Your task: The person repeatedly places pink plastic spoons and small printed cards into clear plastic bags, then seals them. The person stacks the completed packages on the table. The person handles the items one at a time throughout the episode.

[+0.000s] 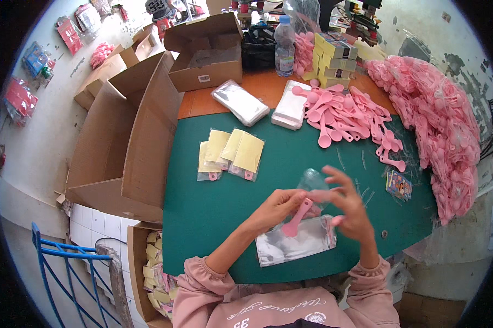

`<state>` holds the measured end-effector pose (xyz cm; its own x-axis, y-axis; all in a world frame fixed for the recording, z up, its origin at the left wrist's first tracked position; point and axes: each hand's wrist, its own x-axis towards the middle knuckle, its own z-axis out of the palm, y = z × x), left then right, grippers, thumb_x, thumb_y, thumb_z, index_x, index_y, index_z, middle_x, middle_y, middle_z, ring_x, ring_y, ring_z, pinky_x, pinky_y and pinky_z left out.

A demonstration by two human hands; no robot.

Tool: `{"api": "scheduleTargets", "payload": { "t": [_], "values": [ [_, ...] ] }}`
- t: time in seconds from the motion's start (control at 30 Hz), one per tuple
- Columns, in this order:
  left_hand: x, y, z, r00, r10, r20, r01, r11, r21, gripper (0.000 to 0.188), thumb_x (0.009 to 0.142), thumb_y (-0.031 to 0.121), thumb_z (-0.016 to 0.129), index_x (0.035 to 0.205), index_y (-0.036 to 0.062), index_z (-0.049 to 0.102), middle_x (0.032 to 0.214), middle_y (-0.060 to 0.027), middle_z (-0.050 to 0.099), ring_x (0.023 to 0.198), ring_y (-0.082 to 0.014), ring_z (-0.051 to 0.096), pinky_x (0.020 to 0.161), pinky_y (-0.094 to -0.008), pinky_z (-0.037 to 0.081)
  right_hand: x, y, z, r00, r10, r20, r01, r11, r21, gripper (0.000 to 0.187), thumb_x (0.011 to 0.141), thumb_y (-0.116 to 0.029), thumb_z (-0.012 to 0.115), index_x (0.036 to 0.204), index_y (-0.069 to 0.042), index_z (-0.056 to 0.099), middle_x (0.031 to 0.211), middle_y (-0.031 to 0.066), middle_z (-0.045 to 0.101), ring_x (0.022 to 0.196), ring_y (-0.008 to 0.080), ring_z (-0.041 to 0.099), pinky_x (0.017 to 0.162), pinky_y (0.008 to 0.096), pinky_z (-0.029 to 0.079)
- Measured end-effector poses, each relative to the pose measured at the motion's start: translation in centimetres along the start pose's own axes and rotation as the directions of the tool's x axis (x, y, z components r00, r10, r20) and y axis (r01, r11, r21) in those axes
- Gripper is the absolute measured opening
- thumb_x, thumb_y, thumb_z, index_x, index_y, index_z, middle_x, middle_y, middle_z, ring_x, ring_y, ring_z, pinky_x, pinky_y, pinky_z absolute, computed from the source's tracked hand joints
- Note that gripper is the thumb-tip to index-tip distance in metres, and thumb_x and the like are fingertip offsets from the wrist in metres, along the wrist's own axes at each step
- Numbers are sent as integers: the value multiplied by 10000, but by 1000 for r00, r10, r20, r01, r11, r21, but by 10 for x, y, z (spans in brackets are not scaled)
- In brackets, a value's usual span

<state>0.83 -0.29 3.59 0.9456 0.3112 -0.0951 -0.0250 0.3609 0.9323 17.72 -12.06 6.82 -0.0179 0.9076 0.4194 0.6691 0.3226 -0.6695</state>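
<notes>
My left hand [279, 208] is closed, pinching a pink plastic spoon [297, 218] whose handle points up at the fingertips. A clear plastic bag [312, 179] stands up behind the fingers and seems to be in the same pinch. Just to the right, my right hand [349, 203] has its fingers spread and somewhat blurred, with one finger reaching across toward the bag. Under both hands a stack of clear, shiny plastic bags [290, 249] lies on the green mat [219, 218].
Yellow-backed packets [233, 150] lie left of centre. Beyond are two bag stacks [241, 104] and a pile of pink spoons [339, 117]. Small picture cards [398, 186] lie at right, near bagged pink spoons [438, 120]. A cardboard box [148, 142] borders the table's left side.
</notes>
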Motion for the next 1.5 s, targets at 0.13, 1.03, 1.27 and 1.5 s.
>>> {"api": "scheduleTargets", "payload": {
  "t": [0.13, 1.03, 1.27, 1.5],
  "values": [
    [-11, 23, -11, 966, 255, -32, -248, 956, 156, 355, 927, 302, 412, 1097, 40, 579, 1039, -98, 605, 868, -112, 567, 732, -241, 461, -27, 51, -76, 842, 383, -379, -418, 908, -10, 429, 861, -390, 485, 1081, -29, 557, 1144, 130, 491, 997, 257, 489, 838, 360, 406],
    [21, 32, -50, 998, -14, -65, 28, 974, 223, 336, 929, 270, 407, 1065, 7, 566, 918, -122, 637, 852, -162, 619, 691, -244, 511, -56, 92, -113, 599, 309, -739, -662, 710, -241, 307, 802, -290, 587, 965, -32, 552, 844, 119, 629, 730, 222, 611, 587, 354, 480],
    [16, 30, -49, 995, -71, -64, 85, 967, 241, 343, 920, 288, 435, 1040, 6, 589, 854, -79, 638, 767, -100, 591, 641, -218, 491, 49, 14, -3, 835, 405, -372, -277, 894, 352, 145, 820, -154, 604, 893, -42, 547, 666, 8, 569, 481, 33, 471, 388, 199, 383],
    [21, 20, -52, 997, -83, 3, 71, 870, 488, 349, 892, 301, 493, 1055, 7, 587, 796, -51, 626, 655, -76, 509, 591, -225, 432, 51, 11, -6, 949, 316, 3, -314, 942, 121, 160, 798, -132, 615, 874, -19, 529, 606, 51, 553, 487, 81, 482, 445, 235, 387]
  ]
}}
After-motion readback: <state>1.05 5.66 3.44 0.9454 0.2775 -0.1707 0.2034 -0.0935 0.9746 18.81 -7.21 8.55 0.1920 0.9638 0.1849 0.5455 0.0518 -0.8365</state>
